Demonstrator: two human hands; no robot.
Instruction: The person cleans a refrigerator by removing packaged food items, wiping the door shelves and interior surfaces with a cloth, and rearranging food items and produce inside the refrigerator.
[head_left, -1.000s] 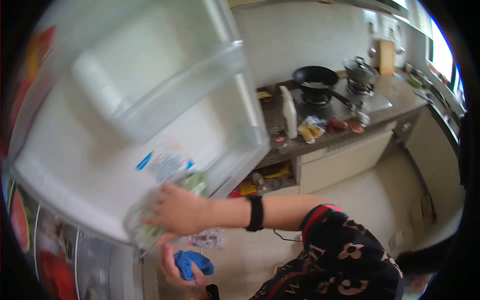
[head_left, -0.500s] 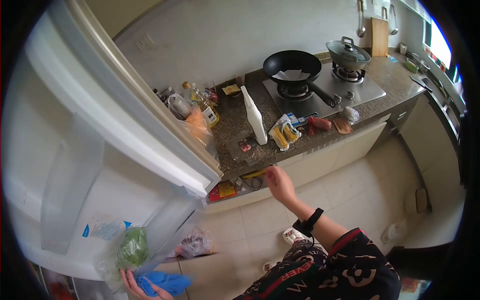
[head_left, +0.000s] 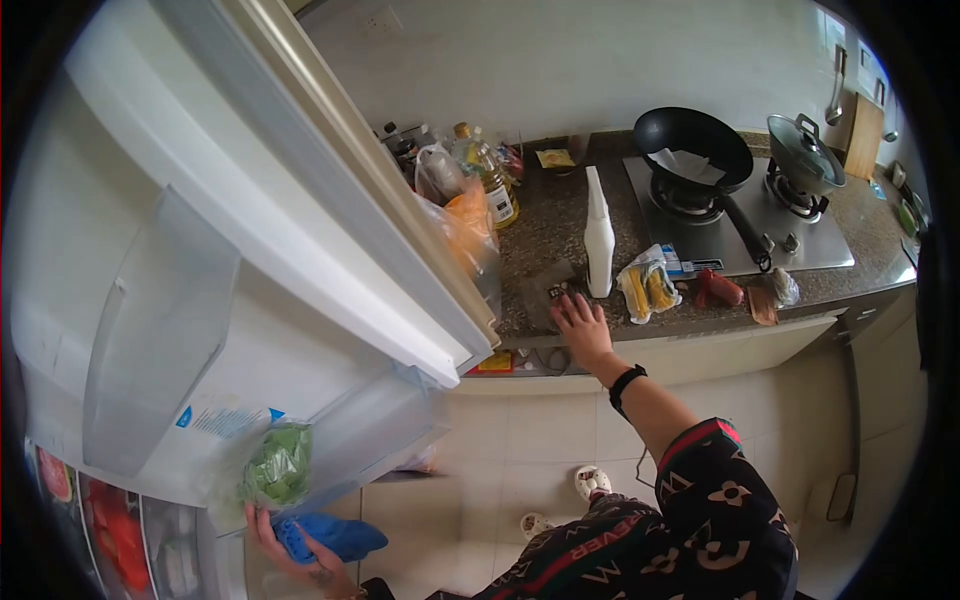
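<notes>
- I have the blue bundle (head_left: 345,538) in the left hand (head_left: 322,570), low in my view; its fingers and thumb are closed around it.
- Just above that grip, a clear bag of something green (head_left: 280,465) lies against the inside of the open fridge door (head_left: 150,490); I cannot tell whether the fingers touch it.
- My right hand (head_left: 585,335) is well apart from the left, reaching over the counter's front edge, fingers spread and open, not closed on anything.
- Right at those fingertips I see a clear plastic package (head_left: 545,290) lying on the counter (head_left: 560,225); I can't make out whether they touch it.
- Just beyond the right hand, a slim white object (head_left: 599,250) stands upright.
- To the right of that hand I get a bag with yellow contents (head_left: 648,288), then a red packet (head_left: 720,289).
- Farther out from it, a black pan (head_left: 728,150) and a lidded pot (head_left: 805,162) sit on the stove (head_left: 815,250).
- Beyond it to the left, an oil bottle (head_left: 499,200) stands beside an orange bag (head_left: 470,225).
</notes>
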